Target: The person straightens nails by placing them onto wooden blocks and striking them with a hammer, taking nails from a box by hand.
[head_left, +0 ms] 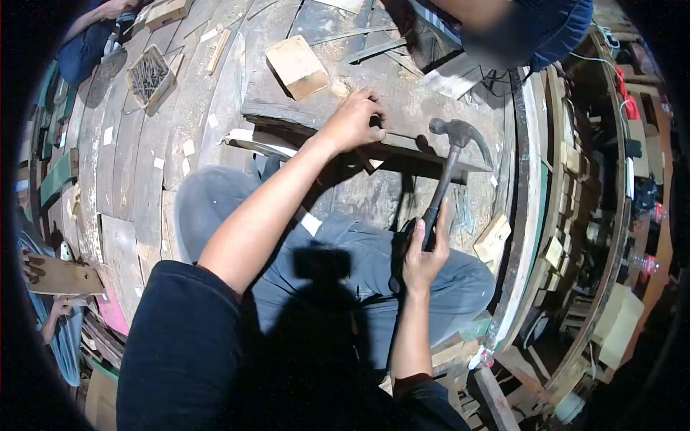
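A claw hammer with a dark metal head is upright in my right hand, whose fingers wrap its handle low down. The hammer's head is beside the right part of a thick wooden plank that lies across in front of my legs. Over the plank's near edge is my left hand, its fingers curled inward. Whatever those fingers may pinch is too small to make out. A pale wooden block rests on the plank, just beyond my left hand.
A box of nails stands on the plank floor at left. Another person's arm and dark clothing are at top right. A second person's hand shows at top left. Wooden rails and scraps line the right side.
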{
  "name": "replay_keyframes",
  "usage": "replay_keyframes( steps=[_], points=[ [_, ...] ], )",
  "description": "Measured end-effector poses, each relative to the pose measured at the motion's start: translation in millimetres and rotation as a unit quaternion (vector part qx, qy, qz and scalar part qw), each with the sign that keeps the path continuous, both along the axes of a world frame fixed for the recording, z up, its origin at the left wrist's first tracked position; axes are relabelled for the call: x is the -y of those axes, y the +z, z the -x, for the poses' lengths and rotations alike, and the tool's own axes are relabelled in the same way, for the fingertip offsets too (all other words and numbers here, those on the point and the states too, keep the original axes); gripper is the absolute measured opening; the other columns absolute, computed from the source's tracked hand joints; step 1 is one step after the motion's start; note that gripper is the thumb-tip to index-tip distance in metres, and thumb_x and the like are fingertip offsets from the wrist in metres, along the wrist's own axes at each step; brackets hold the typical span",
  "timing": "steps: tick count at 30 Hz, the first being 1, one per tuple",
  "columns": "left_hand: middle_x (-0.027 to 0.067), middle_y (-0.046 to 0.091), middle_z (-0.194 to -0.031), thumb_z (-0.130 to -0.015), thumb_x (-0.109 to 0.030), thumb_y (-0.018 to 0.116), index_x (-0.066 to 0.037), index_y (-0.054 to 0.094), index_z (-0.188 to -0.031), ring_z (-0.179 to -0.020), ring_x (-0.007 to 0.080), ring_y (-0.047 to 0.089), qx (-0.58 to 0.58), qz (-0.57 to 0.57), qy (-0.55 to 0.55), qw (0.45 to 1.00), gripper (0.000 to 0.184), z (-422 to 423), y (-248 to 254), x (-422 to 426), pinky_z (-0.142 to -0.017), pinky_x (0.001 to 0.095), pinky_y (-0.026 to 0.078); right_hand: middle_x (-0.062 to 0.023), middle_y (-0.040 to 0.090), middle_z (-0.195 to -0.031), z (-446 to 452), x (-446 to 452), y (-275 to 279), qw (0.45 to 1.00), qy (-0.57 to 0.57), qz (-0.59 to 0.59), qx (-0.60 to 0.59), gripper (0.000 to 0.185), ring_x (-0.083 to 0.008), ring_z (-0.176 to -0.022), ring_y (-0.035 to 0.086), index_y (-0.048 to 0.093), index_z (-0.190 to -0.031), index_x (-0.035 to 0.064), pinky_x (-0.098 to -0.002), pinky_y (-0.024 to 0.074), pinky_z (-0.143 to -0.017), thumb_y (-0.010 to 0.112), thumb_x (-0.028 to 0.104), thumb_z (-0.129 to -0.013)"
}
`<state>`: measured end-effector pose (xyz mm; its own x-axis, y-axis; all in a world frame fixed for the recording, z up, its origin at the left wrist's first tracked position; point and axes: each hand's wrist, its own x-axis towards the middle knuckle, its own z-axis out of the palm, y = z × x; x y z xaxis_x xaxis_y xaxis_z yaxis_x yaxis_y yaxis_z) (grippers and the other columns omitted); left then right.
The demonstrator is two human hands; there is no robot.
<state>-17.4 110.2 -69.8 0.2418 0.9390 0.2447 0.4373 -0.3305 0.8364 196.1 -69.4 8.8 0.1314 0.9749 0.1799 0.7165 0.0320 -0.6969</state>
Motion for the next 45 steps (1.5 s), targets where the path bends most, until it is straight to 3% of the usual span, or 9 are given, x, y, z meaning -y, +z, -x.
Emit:
replay_keyframes(
  steps=[5,7,10,14,19,25,35,41,45],
  points=[
    [0.0135,0.061,-0.102,-0.069,-0.014,0.075,-0.007,0.071,-0.081,-0.107,0.0327,0.057,-0.031,-0.023,0.011,0.999,0.015,0,2,1,-0.097,0.0414,0.046,-0.0247,0.062,-0.129,5,5,7,0.996,-0.050,0.038,-0.069,0.047,-0.0347,-0.108,0.066,0.049,-0.141,-0.0055,-0.0379,0.0496,-0.093,0.058,0.002,-0.095],
    [0.0130,0.061,-0.102,-0.071,-0.014,0.077,-0.005,0.071,-0.086,-0.105,0.0316,0.059,-0.049,-0.031,0.012,0.998,0.018,0,1,1,-0.096,0.0398,0.047,-0.0243,0.063,-0.124,5,2,9,0.988,0.024,-0.131,0.080,0.048,-0.0333,-0.097,0.065,0.047,-0.142,-0.0060,-0.0395,0.0503,-0.087,0.057,0.001,-0.095],
    [0.0137,0.062,-0.100,-0.068,-0.014,0.076,-0.006,0.072,-0.081,-0.105,0.0327,0.059,-0.016,-0.014,0.012,1.000,0.015,-1,-2,0,-0.097,0.0413,0.046,-0.0237,0.063,-0.118,7,6,21,0.985,0.047,-0.128,0.102,0.050,-0.0331,-0.086,0.061,0.046,-0.144,-0.0039,-0.0421,0.0498,-0.083,0.056,-0.001,-0.095],
    [0.0135,0.062,-0.098,-0.066,-0.014,0.076,-0.007,0.072,-0.078,-0.105,0.0333,0.058,-0.012,-0.025,0.016,0.999,0.014,-3,-5,-1,-0.097,0.0419,0.045,-0.0213,0.061,-0.098,5,4,15,0.990,0.095,0.020,0.099,0.055,-0.0344,-0.082,0.059,0.045,-0.147,0.0010,-0.0421,0.0487,-0.080,0.055,-0.003,-0.093],
    [0.0121,0.062,-0.101,-0.070,-0.011,0.076,-0.005,0.071,-0.082,-0.103,0.0310,0.060,-0.023,-0.026,0.017,0.999,0.015,0,-4,1,-0.093,0.0398,0.048,-0.0223,0.064,-0.117,6,3,21,0.979,0.046,-0.134,0.144,0.053,-0.0377,-0.095,0.063,0.046,-0.146,0.0002,-0.0404,0.0492,-0.088,0.054,-0.003,-0.094],
    [0.0131,0.062,-0.100,-0.070,-0.013,0.076,-0.003,0.070,-0.083,-0.104,0.0318,0.060,-0.030,-0.044,0.034,0.998,0.017,-4,-5,2,-0.094,0.0402,0.047,-0.0232,0.063,-0.115,1,4,15,0.989,0.078,0.061,0.112,0.059,-0.0375,-0.098,0.062,0.045,-0.148,0.0035,-0.0410,0.0480,-0.091,0.056,-0.004,-0.091],
    [0.0155,0.061,-0.102,-0.075,-0.017,0.076,-0.001,0.070,-0.089,-0.104,0.0334,0.060,-0.048,-0.028,0.043,0.998,0.021,-3,-1,2,-0.094,0.0400,0.048,-0.0244,0.051,-0.145,-2,15,6,0.995,-0.069,-0.023,-0.067,0.051,-0.0371,-0.130,0.053,0.043,-0.144,-0.0085,-0.0414,0.0384,-0.109,0.057,0.007,-0.097],
    [0.0163,0.062,-0.101,-0.078,-0.017,0.074,-0.002,0.069,-0.089,-0.102,0.0352,0.060,-0.036,-0.042,0.051,0.997,0.019,-1,-1,1,-0.092,0.0420,0.049,-0.0020,0.058,-0.089,-6,1,-6,0.992,0.039,-0.109,0.054,0.054,-0.0063,-0.063,0.048,0.040,-0.150,0.0020,-0.0222,0.0428,-0.058,0.056,0.002,-0.099],
    [0.0164,0.062,-0.102,-0.079,-0.014,0.072,-0.003,0.069,-0.091,-0.099,0.0358,0.060,-0.035,-0.050,0.067,0.996,0.017,-3,-3,2,-0.090,0.0418,0.050,-0.0062,0.061,-0.096,-6,6,-8,0.999,0.035,-0.010,0.001,0.055,-0.0090,-0.067,0.050,0.040,-0.150,-0.0004,-0.0239,0.0452,-0.063,0.058,0.003,-0.097]
  ],
)
